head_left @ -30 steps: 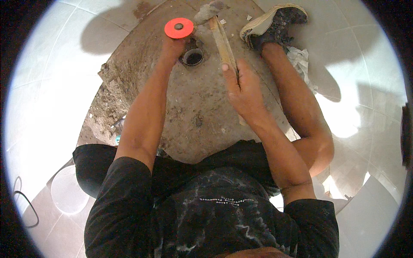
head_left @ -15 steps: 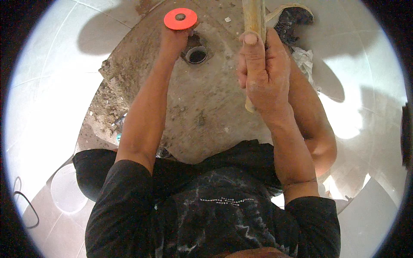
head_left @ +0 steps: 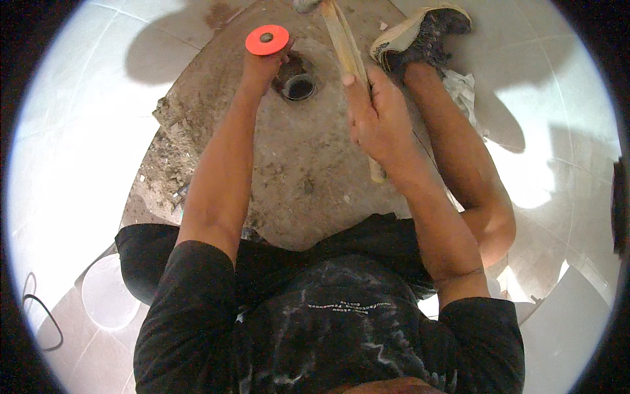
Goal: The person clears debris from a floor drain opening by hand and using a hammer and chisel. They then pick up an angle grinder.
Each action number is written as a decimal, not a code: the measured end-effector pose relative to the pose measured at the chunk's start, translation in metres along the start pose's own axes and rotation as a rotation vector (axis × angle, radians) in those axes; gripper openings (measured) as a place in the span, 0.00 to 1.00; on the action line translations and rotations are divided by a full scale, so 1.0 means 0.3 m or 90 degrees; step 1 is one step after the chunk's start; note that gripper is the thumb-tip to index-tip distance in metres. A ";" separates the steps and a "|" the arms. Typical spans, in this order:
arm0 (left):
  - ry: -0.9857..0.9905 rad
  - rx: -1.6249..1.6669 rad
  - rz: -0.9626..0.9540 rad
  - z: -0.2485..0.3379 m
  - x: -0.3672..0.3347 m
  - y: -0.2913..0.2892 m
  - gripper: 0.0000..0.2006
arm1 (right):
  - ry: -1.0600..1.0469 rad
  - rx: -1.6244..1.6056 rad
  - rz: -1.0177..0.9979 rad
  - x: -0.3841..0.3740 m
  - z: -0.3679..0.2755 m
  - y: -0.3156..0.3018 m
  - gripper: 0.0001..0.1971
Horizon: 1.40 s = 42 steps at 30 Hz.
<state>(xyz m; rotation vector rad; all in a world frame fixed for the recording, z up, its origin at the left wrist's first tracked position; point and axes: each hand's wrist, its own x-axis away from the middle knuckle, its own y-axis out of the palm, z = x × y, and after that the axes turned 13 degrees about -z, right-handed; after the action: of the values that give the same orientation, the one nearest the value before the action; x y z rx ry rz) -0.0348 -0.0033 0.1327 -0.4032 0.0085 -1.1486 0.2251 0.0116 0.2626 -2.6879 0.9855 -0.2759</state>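
My left hand (head_left: 261,71) is closed round a chisel with a round orange hand guard (head_left: 267,40); the grey struck end shows at the guard's middle, and the shaft below is hidden. Just right of that fist, a round pipe opening (head_left: 300,87) sits in the rough concrete floor (head_left: 302,151). My right hand (head_left: 386,121) grips the wooden handle of a hammer (head_left: 346,43), which slants up and left. Its grey head is partly cut off by the top edge of the view.
Broken rubble (head_left: 174,134) lies along the left edge of the concrete. My leg and dusty shoe (head_left: 420,36) are at the right, beside crumpled white material (head_left: 459,92). A white round container (head_left: 110,292) and a dark cable (head_left: 49,325) are at lower left, with pale tiles around.
The hammer has swung left and tilted, bringing its head into view above the chisel. My left hand and the chisel have shifted slightly down and left. More of my shoe shows.
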 end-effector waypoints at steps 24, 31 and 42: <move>0.178 0.004 0.078 -0.021 0.081 0.043 0.11 | -0.072 0.500 -0.023 -0.085 0.036 0.078 0.19; 0.130 0.157 0.003 -0.133 0.064 0.001 0.14 | -0.109 0.264 0.049 0.003 -0.066 0.039 0.17; 0.248 0.013 -0.017 0.077 -0.026 0.049 0.16 | 0.137 0.088 0.005 0.241 0.005 -0.036 0.15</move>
<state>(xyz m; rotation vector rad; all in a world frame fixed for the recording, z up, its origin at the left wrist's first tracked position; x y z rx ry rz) -0.0202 0.0158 0.1479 -0.1575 0.3322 -1.2374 0.2863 -0.0274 0.2706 -2.5666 0.9956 -0.6191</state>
